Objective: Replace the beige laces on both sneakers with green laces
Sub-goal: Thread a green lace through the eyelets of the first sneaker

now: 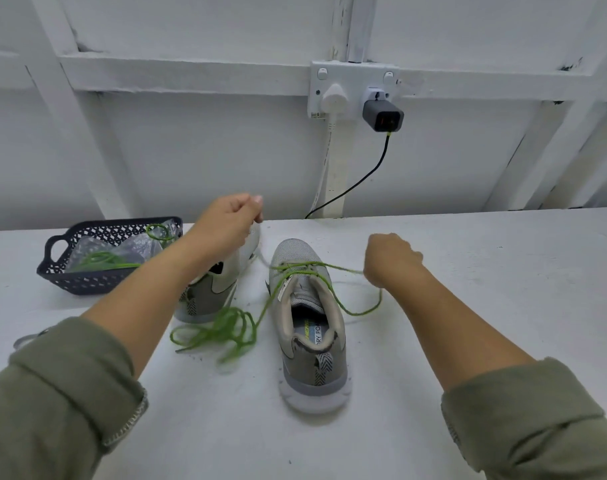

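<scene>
Two grey sneakers stand on the white table, heels toward me. The right sneaker (310,327) has a green lace (295,271) threaded through its front eyelets. One end of that lace runs right into my right hand (388,259), which grips it; slack loops back below the hand. The other end lies in a loose tangle (226,327) left of the shoe. My left hand (231,218) is raised above the left sneaker (213,289) and pinches a pale lace that runs down toward the right sneaker's toe. My left forearm hides most of the left sneaker.
A dark plastic basket (97,284) at the left holds another green lace (104,259) and clear plastic wrap. Behind the table, a wall socket (354,90) carries a white plug and a grey charger with a black cable (357,183) dropping behind the table edge.
</scene>
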`<control>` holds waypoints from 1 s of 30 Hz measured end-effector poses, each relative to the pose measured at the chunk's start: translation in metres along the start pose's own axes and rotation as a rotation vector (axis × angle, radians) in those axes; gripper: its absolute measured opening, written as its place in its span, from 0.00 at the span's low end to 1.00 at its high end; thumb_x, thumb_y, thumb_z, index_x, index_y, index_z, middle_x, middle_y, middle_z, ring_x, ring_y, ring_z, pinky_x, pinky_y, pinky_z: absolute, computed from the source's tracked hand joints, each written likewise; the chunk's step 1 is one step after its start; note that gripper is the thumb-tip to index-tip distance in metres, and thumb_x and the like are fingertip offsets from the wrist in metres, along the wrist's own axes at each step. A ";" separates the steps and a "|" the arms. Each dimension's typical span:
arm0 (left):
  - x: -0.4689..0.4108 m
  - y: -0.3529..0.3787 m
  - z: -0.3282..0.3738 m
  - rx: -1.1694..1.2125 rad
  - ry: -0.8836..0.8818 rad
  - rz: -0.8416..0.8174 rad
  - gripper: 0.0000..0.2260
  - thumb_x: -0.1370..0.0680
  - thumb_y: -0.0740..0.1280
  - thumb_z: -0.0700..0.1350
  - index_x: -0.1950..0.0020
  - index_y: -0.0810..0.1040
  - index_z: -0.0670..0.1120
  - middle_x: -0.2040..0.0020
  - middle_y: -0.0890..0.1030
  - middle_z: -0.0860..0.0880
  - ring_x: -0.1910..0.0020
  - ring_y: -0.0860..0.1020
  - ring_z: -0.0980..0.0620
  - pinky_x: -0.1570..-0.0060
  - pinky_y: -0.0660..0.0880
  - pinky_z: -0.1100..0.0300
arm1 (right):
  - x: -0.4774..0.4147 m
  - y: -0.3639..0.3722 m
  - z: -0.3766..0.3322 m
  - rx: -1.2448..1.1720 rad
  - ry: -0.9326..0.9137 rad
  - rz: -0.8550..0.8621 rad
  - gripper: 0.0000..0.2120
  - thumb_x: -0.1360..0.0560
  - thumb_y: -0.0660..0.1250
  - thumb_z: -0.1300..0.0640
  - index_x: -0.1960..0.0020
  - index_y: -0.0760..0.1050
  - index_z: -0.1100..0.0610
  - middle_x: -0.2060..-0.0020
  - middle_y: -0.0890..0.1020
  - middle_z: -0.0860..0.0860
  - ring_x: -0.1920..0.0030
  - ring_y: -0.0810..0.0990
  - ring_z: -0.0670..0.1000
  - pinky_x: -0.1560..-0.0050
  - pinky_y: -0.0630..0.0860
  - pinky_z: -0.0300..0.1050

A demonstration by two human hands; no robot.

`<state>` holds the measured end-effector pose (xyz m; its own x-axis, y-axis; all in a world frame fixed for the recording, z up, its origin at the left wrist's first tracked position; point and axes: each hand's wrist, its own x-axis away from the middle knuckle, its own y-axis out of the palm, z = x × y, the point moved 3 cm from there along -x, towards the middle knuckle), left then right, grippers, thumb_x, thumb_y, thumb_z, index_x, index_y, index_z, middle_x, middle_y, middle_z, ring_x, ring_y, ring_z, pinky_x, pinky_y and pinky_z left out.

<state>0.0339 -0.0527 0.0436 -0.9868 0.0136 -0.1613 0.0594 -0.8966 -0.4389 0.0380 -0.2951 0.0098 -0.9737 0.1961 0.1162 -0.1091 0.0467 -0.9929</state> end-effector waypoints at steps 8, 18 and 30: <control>0.025 0.006 -0.013 -0.729 0.060 -0.293 0.02 0.26 0.68 0.52 0.58 0.78 0.57 0.60 0.77 0.58 0.54 0.75 0.55 0.48 0.69 0.58 | 0.024 -0.014 -0.046 -0.457 -0.520 -0.206 0.11 0.22 0.62 0.51 0.46 0.79 0.53 0.50 0.81 0.50 0.50 0.77 0.50 0.50 0.73 0.44; 0.038 0.034 -0.020 -0.965 0.166 -0.236 0.10 0.21 0.61 0.59 0.44 0.76 0.59 0.50 0.76 0.58 0.41 0.67 0.51 0.44 0.58 0.48 | 0.015 -0.002 -0.060 -0.441 -0.531 -0.168 0.09 0.22 0.62 0.52 0.55 0.74 0.56 0.59 0.79 0.51 0.58 0.75 0.52 0.59 0.71 0.44; 0.048 0.001 -0.013 -1.435 -0.161 0.196 0.11 0.27 0.64 0.48 0.45 0.78 0.52 0.43 0.73 0.48 0.40 0.65 0.43 0.41 0.61 0.45 | 0.016 -0.041 -0.039 -0.900 -0.560 -0.067 0.06 0.19 0.60 0.52 0.49 0.75 0.51 0.62 0.75 0.47 0.64 0.72 0.46 0.60 0.74 0.42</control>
<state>-0.0119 -0.0472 0.0239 -0.9454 -0.1895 -0.2652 0.1939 0.3272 -0.9249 0.0343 -0.2555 0.0535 -0.9496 -0.3015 -0.0852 -0.2004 0.7937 -0.5744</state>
